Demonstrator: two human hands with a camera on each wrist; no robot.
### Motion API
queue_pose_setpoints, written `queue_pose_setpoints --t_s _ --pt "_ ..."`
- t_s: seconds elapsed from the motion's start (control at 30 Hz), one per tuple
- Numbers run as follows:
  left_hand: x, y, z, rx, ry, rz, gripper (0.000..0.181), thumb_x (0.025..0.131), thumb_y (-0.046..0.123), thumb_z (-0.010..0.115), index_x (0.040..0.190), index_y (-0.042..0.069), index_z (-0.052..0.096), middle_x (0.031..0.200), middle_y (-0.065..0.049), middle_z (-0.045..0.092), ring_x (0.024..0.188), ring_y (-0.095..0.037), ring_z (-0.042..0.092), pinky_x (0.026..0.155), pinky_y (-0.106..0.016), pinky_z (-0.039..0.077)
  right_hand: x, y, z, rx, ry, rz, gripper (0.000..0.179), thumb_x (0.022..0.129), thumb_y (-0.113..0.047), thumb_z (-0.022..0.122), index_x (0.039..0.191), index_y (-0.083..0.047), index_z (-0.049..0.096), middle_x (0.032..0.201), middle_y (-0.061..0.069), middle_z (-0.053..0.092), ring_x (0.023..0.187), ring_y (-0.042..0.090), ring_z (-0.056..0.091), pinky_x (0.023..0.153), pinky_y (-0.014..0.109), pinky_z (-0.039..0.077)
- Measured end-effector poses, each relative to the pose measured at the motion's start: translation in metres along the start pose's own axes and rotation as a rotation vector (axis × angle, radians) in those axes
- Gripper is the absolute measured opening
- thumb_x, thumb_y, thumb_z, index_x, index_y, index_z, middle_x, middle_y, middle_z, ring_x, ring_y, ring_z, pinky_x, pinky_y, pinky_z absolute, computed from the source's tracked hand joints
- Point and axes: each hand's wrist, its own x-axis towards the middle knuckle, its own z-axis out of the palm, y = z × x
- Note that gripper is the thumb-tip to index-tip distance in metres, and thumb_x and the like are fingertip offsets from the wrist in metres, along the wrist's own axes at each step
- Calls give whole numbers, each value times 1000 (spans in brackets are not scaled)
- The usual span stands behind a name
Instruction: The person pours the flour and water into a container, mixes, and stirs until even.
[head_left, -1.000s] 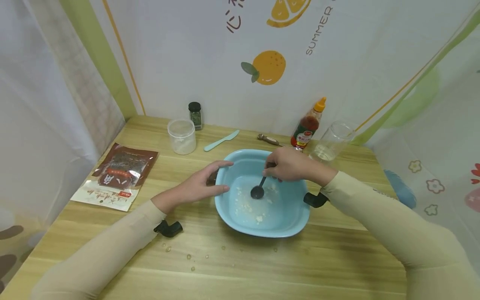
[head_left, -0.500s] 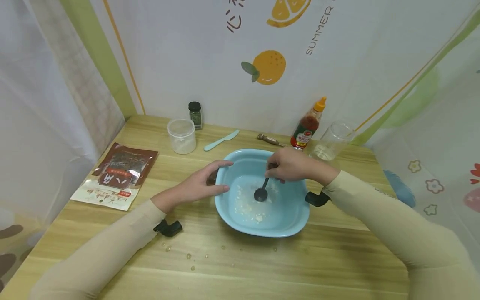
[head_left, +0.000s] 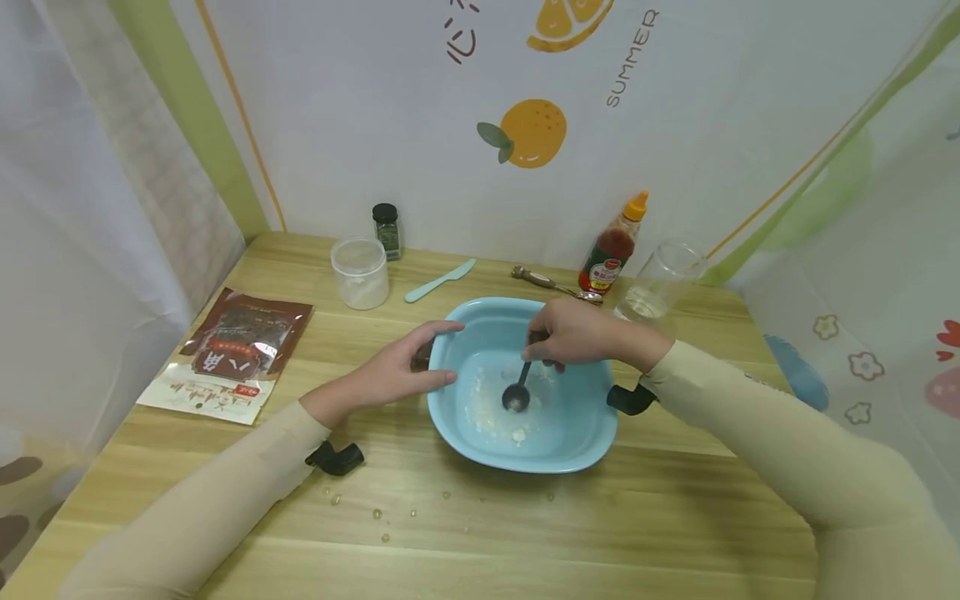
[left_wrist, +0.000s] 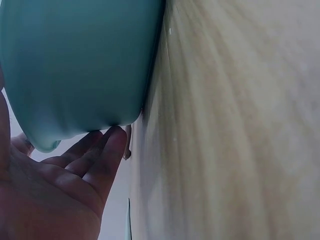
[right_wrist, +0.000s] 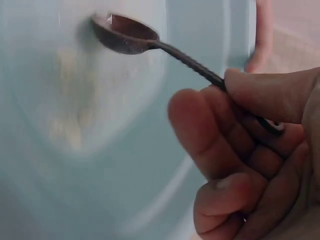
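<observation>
A light blue plastic basin (head_left: 577,425) stands on the wooden table with cloudy liquid and pale flour-like clumps (head_left: 495,421) in its bottom. My left hand (head_left: 390,367) grips the basin's left side, thumb and index finger at the rim. In the left wrist view, its other fingers (left_wrist: 107,155) lie against the outer wall. A small black measuring spoon (head_left: 516,397) is pinched between thumb and fingers of my right hand (head_left: 573,333), its bowl down in the basin. The right wrist view shows the round spoon bowl (right_wrist: 125,35) tilted, a little wet inside.
Behind the basin are a clear tub of white powder (head_left: 362,279), a herb jar (head_left: 387,232), a mint-green knife (head_left: 441,281), a metal utensil (head_left: 536,277), a sauce bottle (head_left: 611,254) and a glass jug (head_left: 652,287). A brown packet (head_left: 232,354) lies left. Water drops dot the table's front.
The right hand has moved the spoon about inside the basin, first right, then back left and nearer to me. My left hand keeps its grip on the rim. The head view shifts slightly.
</observation>
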Motion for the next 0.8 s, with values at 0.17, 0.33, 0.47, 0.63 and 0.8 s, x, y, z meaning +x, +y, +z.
queue_pose_setpoints --t_s 0.17,0.33,0.47,0.63,0.8 --pt "-2 0 1 -9 3 -4 72 106 12 73 169 6 38 156 -31 57 138 -45 64 106 -46 62 7 -5 7 8 53 -45 20 109 -23 74 99 -9 84 71 0 71 63 19 72 60 29 53" --pt "-2 0 1 -4 7 -6 72 107 14 74 169 7 39 155 -31 58 138 -46 64 106 -48 62 6 -2 5 -52 169 68 20 107 -23 76 98 -7 84 65 -1 67 58 14 64 59 32 51" --pt "-3 -2 0 10 11 -9 71 107 15 73 169 9 39 156 -29 58 138 -45 64 107 -48 61 8 -2 7 -33 177 63 22 108 -25 75 100 -5 84 69 1 70 60 16 66 60 32 52" --pt "-2 -2 0 12 -1 -12 73 107 14 74 170 9 38 157 -30 57 139 -44 64 107 -48 62 8 -4 10 54 34 -29 22 109 -24 74 103 -5 84 77 5 75 69 26 75 62 31 55" --pt "0 -1 0 36 10 -10 72 106 15 75 168 9 41 156 -29 58 138 -44 65 107 -48 61 0 -2 4 27 -12 -20 17 108 -18 76 97 -6 82 74 6 73 65 25 74 62 31 55"
